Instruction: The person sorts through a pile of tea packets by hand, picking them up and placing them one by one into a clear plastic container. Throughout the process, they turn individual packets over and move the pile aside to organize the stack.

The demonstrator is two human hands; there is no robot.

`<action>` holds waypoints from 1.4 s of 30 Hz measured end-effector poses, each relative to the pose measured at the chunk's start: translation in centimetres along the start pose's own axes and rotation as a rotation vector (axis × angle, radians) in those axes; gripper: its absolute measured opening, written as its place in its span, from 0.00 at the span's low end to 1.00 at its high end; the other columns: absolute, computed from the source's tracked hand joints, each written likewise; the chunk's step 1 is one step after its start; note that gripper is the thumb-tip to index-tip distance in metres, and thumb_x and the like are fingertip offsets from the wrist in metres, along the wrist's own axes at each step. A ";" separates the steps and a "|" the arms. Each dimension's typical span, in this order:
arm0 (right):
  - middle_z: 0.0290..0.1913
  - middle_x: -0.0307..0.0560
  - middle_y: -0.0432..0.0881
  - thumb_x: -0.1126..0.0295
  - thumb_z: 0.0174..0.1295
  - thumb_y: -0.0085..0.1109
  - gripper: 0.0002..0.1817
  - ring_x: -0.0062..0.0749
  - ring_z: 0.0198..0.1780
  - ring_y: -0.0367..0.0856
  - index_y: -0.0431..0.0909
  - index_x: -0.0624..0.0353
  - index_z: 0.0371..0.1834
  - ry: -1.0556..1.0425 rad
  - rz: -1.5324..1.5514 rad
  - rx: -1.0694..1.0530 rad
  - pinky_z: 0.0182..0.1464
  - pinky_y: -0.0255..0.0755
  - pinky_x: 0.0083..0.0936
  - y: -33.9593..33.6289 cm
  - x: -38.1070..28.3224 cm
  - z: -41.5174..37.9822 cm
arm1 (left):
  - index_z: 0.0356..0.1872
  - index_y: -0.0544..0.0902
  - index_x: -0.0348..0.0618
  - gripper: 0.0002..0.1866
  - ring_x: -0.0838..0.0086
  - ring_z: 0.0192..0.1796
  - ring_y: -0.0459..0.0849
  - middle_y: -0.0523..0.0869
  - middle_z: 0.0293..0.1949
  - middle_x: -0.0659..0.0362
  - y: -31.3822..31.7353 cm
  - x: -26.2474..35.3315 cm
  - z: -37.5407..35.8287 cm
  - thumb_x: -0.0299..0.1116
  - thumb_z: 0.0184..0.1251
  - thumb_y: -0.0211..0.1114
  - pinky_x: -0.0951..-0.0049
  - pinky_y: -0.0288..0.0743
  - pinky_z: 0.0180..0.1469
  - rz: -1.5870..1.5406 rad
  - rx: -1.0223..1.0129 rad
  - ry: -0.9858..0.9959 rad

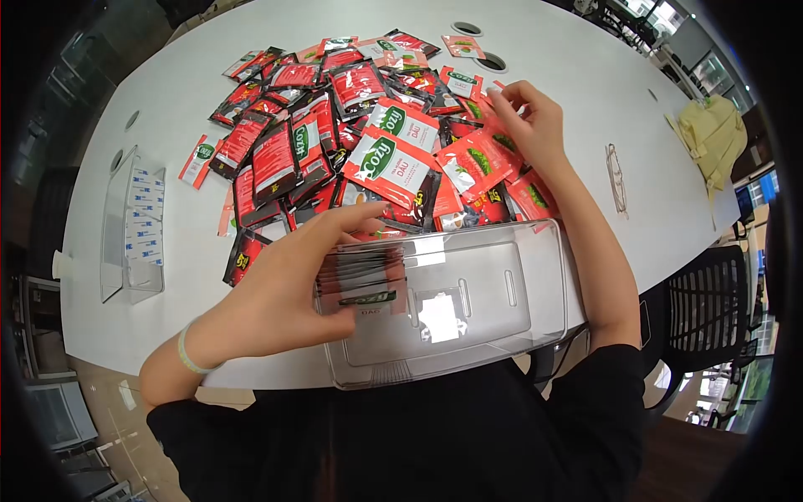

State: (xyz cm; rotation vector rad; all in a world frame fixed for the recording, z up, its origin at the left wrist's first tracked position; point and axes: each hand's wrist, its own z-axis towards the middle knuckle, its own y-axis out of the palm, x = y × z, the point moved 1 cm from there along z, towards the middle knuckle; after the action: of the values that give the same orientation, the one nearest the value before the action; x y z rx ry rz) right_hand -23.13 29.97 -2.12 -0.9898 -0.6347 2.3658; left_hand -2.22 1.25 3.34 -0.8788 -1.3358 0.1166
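Note:
My left hand (280, 272) reaches over the left end of a clear plastic box (493, 335), thumb and fingers wide apart. Between them, a row of tea sachets (361, 276) stands on edge inside the box, the front one showing a green label. At the right side of a large heap of tea sachets (288, 159), my right hand (529, 121) has its fingers bent in a pinch at a pink tea sachet (495, 134). The fingers partly hide what they grip. Red-and-black packets and pink-and-white "Cozy" ones are mixed in the heap.
Another clear box (138, 234) with blue-and-white printed strips inside stands at the left. Eyeglasses (616, 180) lie on the white table (577, 75) at the right. Yellow cloth (709, 138) hangs at the table's right edge, near a black mesh chair (703, 293).

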 end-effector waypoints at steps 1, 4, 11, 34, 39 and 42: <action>0.27 0.43 0.84 0.62 0.60 0.68 0.13 0.25 0.26 0.79 0.82 0.62 0.31 0.007 -0.023 0.013 0.27 0.72 0.23 -0.1 0.1 0.1 | 0.71 0.63 0.46 0.45 0.63 0.57 0.80 0.76 0.60 0.54 0.2 -0.6 0.0 0.24 0.45 0.68 0.66 0.77 0.56 -0.068 0.023 0.024; 0.31 0.44 0.85 0.61 0.60 0.68 0.13 0.27 0.32 0.80 0.83 0.61 0.35 -0.042 0.023 -0.040 0.30 0.72 0.24 -0.1 0.3 -0.1 | 0.72 0.60 0.43 0.46 0.64 0.59 0.78 0.73 0.63 0.52 1.1 -1.9 -0.1 0.24 0.46 0.67 0.65 0.73 0.61 -0.215 0.068 0.076; 0.42 0.48 0.86 0.56 0.63 0.65 0.17 0.38 0.43 0.80 0.84 0.60 0.43 -0.103 -0.071 0.009 0.46 0.72 0.33 0.2 0.8 -1.1 | 0.75 0.50 0.40 0.50 0.60 0.65 0.73 0.63 0.70 0.44 3.5 -5.5 0.1 0.29 0.51 0.68 0.57 0.66 0.68 -0.512 0.185 0.376; 0.54 0.62 0.83 0.39 0.57 0.61 0.43 0.51 0.55 0.83 0.74 0.67 0.63 0.333 -0.358 -0.153 0.57 0.74 0.40 -0.4 6.2 -1.0 | 0.77 0.40 0.42 0.56 0.61 0.62 0.77 0.69 0.65 0.45 4.7 -5.1 0.2 0.41 0.56 0.71 0.59 0.72 0.66 -0.672 0.151 0.255; 0.52 0.58 0.84 0.44 0.57 0.62 0.36 0.47 0.51 0.84 0.77 0.61 0.61 0.244 -0.394 -0.096 0.55 0.75 0.39 -0.5 7.0 -0.9 | 0.77 0.40 0.42 0.55 0.60 0.63 0.77 0.69 0.64 0.46 4.7 -4.8 0.1 0.40 0.56 0.71 0.59 0.72 0.66 -0.706 0.149 0.231; 0.53 0.55 0.83 0.46 0.58 0.62 0.32 0.45 0.52 0.84 0.80 0.57 0.59 0.317 -0.371 -0.165 0.54 0.75 0.38 -0.8 6.1 -0.8 | 0.77 0.41 0.42 0.51 0.61 0.66 0.74 0.69 0.65 0.48 4.6 -4.9 0.1 0.27 0.54 0.62 0.57 0.70 0.68 -0.761 0.083 0.267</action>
State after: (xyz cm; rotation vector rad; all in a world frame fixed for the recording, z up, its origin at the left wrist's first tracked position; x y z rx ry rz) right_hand -26.05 34.40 -5.26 -1.1723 -0.8168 1.8122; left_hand -1.83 1.77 -3.34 -0.2598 -1.3180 -0.5165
